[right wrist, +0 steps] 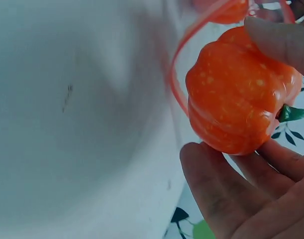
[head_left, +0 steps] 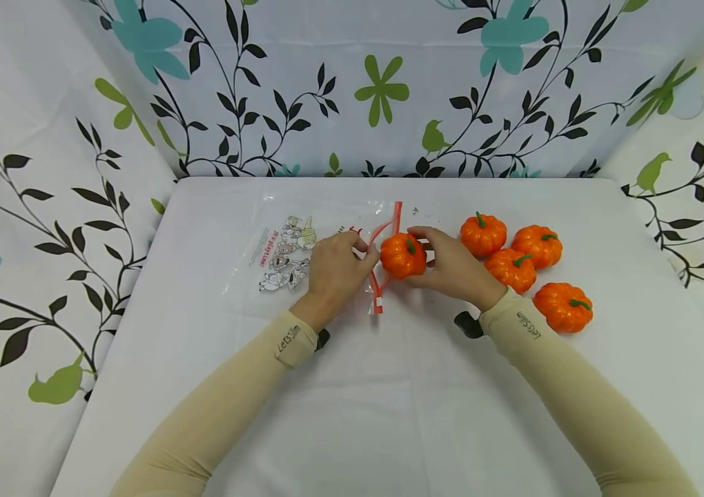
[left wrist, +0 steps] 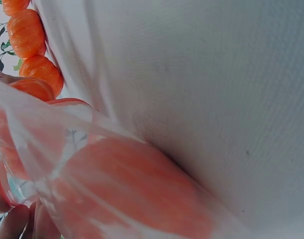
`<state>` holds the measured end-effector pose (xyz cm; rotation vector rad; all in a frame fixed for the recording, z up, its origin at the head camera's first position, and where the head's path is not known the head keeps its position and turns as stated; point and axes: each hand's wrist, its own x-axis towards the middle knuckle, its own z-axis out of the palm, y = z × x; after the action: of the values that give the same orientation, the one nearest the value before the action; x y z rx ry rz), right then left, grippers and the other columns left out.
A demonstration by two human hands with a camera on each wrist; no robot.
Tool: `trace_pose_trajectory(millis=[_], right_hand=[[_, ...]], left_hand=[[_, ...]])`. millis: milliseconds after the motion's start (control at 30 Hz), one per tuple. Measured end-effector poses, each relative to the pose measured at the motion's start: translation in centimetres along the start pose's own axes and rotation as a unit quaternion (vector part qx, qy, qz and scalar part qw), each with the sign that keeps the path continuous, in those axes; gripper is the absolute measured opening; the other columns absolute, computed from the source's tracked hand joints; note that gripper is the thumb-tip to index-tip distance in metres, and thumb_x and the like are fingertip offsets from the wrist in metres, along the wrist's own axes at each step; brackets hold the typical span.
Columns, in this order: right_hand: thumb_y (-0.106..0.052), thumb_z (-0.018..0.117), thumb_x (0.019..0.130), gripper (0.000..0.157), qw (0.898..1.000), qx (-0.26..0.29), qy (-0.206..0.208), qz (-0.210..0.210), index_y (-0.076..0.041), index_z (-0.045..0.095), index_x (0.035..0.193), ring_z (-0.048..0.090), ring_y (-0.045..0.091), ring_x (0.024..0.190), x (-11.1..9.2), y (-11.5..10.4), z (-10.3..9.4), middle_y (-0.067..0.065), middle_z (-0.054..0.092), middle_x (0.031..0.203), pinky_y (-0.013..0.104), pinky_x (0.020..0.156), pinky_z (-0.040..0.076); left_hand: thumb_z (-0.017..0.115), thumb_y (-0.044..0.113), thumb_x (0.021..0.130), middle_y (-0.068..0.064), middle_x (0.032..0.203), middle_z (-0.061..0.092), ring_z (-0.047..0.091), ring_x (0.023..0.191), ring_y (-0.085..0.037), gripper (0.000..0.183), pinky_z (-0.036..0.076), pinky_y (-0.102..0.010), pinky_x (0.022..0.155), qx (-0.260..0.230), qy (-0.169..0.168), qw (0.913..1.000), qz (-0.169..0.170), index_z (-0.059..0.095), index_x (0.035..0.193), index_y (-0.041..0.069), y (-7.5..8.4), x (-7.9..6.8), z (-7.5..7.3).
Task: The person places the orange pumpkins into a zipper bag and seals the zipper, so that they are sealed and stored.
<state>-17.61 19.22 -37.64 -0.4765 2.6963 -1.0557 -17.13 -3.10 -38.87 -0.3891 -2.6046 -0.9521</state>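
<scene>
My right hand (head_left: 451, 266) grips a small orange toy pumpkin (head_left: 400, 258) with a green stem, thumb on one side and fingers round the other. The pumpkin is at the mouth of a clear plastic zip bag (head_left: 241, 276) with a red closure strip and printed cartoon figures. My left hand (head_left: 338, 268) pinches the bag's edge by the mouth, which gapes in a loop. Through the film in the left wrist view, another orange pumpkin (left wrist: 127, 184) shows inside the bag; in the head view the left hand hides it.
To the right of the right hand sit several more toy pumpkins (head_left: 482, 235), three close together and one nearer the front (head_left: 560, 308). The white table (head_left: 352, 414) backs onto a patterned cloth (head_left: 327, 41) with leaves and flowers.
</scene>
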Motion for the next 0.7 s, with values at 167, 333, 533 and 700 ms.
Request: trace_pose_trajectory(millis=[167, 333, 533, 700], right_hand=[[-0.023, 0.083, 0.082, 0.088, 1.0, -0.013, -0.007, 0.005, -0.003, 0.037, 0.154, 0.051, 0.032, 0.128, 0.9, 0.1, 1.0, 0.015, 0.05, 0.147, 0.048, 0.104, 0.046], [-0.021, 0.084, 0.082, 0.091, 1.0, -0.014, 0.006, 0.015, -0.003, 0.034, 0.156, 0.049, 0.032, 0.131, 2.0, 0.0, 1.7, 0.016, 0.045, 0.151, 0.047, 0.107, 0.042], [-0.023, 0.086, 0.081, 0.093, 0.999, -0.022, 0.014, 0.029, -0.003, 0.034, 0.156, 0.043, 0.032, 0.138, 3.1, 0.0, 2.7, 0.017, 0.043, 0.153, 0.046, 0.111, 0.038], [-0.021, 0.085, 0.082, 0.093, 0.999, -0.017, 0.013, 0.032, 0.001, 0.033, 0.155, 0.043, 0.034, 0.137, 3.5, -0.3, 3.2, 0.018, 0.043, 0.152, 0.046, 0.112, 0.037]], left_hand=[[0.068, 0.021, 0.089, -0.005, 0.074, 0.069, 0.056, 0.061, -0.017, 0.017, 0.045, -0.028, 0.055, -0.013, -0.001, 0.9999, -0.006, 0.071, 0.079, 0.008, 0.1, -0.1, 0.0], [0.068, 0.02, 0.088, -0.005, 0.074, 0.069, 0.058, 0.062, -0.018, 0.017, 0.045, -0.029, 0.055, -0.027, 0.012, 0.9995, -0.008, 0.07, 0.077, 0.008, 0.3, -0.1, -0.1], [0.069, 0.019, 0.089, -0.005, 0.076, 0.07, 0.063, 0.066, -0.017, 0.017, 0.048, -0.028, 0.057, -0.032, 0.015, 0.9992, -0.021, 0.07, 0.077, 0.007, 0.5, -0.1, 0.0], [0.067, 0.018, 0.09, -0.004, 0.075, 0.069, 0.063, 0.067, -0.016, 0.017, 0.049, -0.027, 0.059, -0.033, 0.02, 0.9991, -0.02, 0.07, 0.076, 0.008, 0.8, -0.1, 0.0]])
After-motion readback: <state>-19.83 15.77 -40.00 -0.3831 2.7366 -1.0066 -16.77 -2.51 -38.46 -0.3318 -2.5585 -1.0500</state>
